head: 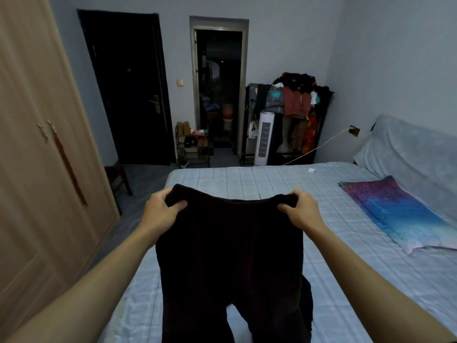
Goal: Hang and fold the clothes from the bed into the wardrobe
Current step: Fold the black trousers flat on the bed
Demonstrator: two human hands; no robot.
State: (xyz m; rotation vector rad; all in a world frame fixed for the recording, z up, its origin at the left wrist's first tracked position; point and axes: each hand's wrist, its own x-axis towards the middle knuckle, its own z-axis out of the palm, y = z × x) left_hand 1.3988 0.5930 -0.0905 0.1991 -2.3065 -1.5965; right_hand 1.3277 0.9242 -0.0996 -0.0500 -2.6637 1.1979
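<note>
A pair of dark brown fleecy trousers (pixel 230 256) hangs in front of me above the bed (pixel 333 243), its legs dropping out of the bottom of the view. My left hand (pixel 163 209) grips the left end of the waistband. My right hand (pixel 300 210) grips the right end, so the waistband is stretched flat between them. The light wooden wardrobe (pixel 37 157) stands at the left with its doors shut and a red tassel hanging from the handles.
A purple-and-blue pillow (pixel 398 214) lies on the bed's right side. A dark stool (pixel 117 179) stands between wardrobe and bed. At the far wall are a dark door (pixel 128 90), a shoe rack (pixel 193 147), a white tower fan (pixel 264 137) and a loaded clothes rack (pixel 296 105).
</note>
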